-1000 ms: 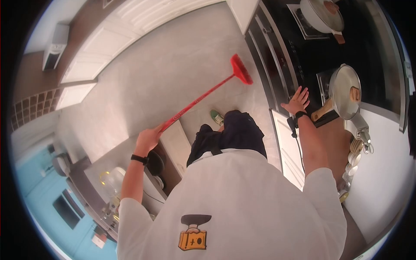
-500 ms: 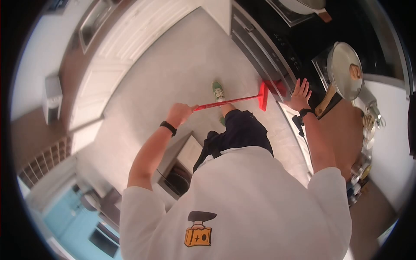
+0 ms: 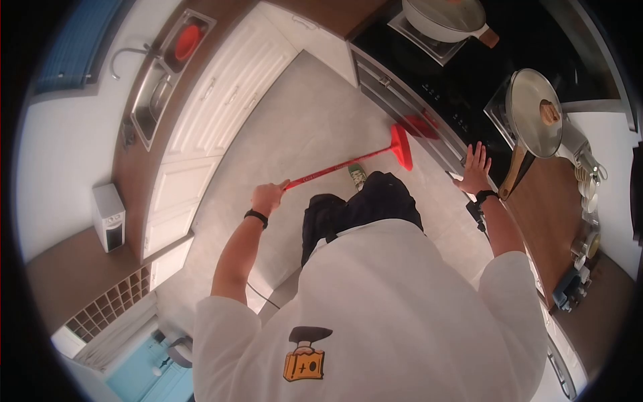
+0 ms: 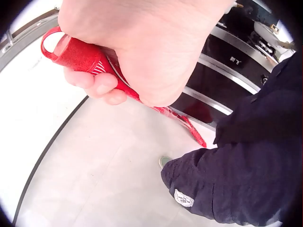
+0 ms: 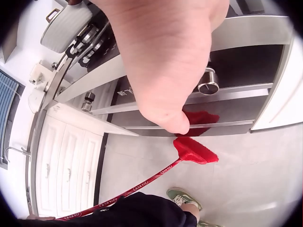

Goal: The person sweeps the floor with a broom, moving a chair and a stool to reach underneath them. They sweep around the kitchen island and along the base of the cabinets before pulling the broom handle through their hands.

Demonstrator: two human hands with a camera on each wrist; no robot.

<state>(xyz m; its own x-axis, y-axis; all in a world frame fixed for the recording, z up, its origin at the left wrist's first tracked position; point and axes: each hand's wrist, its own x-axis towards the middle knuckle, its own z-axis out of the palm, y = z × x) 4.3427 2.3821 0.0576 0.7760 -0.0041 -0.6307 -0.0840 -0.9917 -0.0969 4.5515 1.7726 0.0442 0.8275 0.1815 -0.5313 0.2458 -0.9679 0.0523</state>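
A red broom slants across the floor in the head view, its handle [image 3: 335,167] running to my left hand [image 3: 266,198]. In the left wrist view, curled fingers [image 4: 97,87] grip the handle just below the hanging loop [image 4: 52,42] at its end. The broom head [image 5: 196,151] stands on the floor close to the dark oven front, which mirrors it in red. My right hand [image 3: 474,173] is at the edge of the counter beside the black cooktop, with its fingers straight and spread. It holds nothing.
On the cooktop [image 3: 375,37] stand a white pot [image 3: 435,23] and a lidded frying pan [image 3: 529,127], whose wooden handle juts toward my right hand. White cabinets [image 3: 221,87] line the far side under a sink [image 3: 151,104]. A green shoe [image 3: 357,175] is beside the broom handle.
The broom head has moved from the open floor to beside the oven front. My left hand has come nearer with the handle, my right hand staying by the counter edge. The view has turned.
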